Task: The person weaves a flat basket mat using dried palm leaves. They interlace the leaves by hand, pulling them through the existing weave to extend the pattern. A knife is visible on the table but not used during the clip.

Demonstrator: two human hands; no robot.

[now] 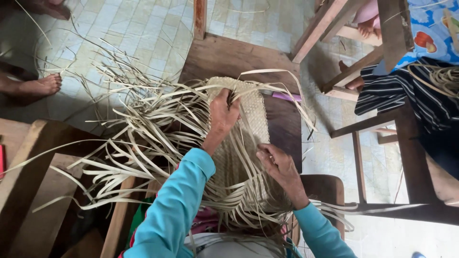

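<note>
A half-woven mat of pale straw strips (253, 112) lies over a dark wooden table (224, 57), with many loose strip ends (138, 119) fanning out to the left and down toward me. My left hand (224, 113) is closed on strips at the mat's woven edge, the arm in a turquoise sleeve. My right hand (278, 165) rests lower on the unwoven strips, its fingers curled around a few of them.
Another person's bare foot (43, 86) stands on the tiled floor at left. Wooden chairs (363, 71) and a person in striped cloth (406, 91) with a bundle of strips (442, 79) are at right. A wooden bench (33, 181) sits at lower left.
</note>
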